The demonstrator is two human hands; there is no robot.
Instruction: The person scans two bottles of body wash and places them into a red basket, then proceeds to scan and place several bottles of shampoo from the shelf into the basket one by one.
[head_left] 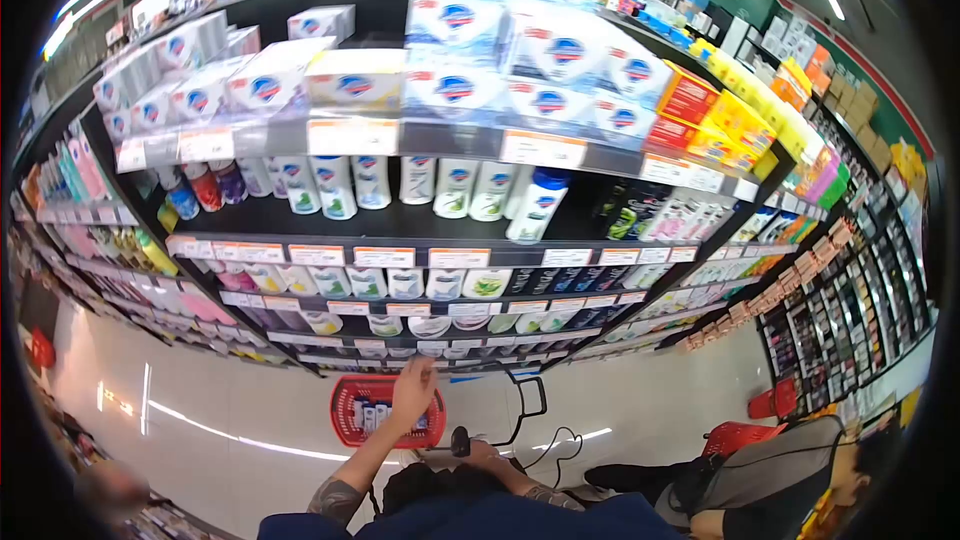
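Note:
My left hand (413, 392) is raised over the right part of a red shopping basket (340, 410), below the shelf fronts. Its fingers are loosely bent and apart, and I see nothing in them. Several white bottles with dark caps (375, 414) lie in the basket. Low in front of my body, my right hand (486, 456) is closed around a black handle (460, 442), its fingers partly hidden. On the shelf ahead, a white bottle with a blue cap (537, 208) stands forward of a row of white and green bottles (455, 187).
Boxed soap packs (455, 90) fill the top shelf. Lower shelves (430, 258) hold rows of bottles with price tags. A black metal frame (530, 395) stands right of the basket. Another person (760, 480) is close at my right, near a red basket (738, 436).

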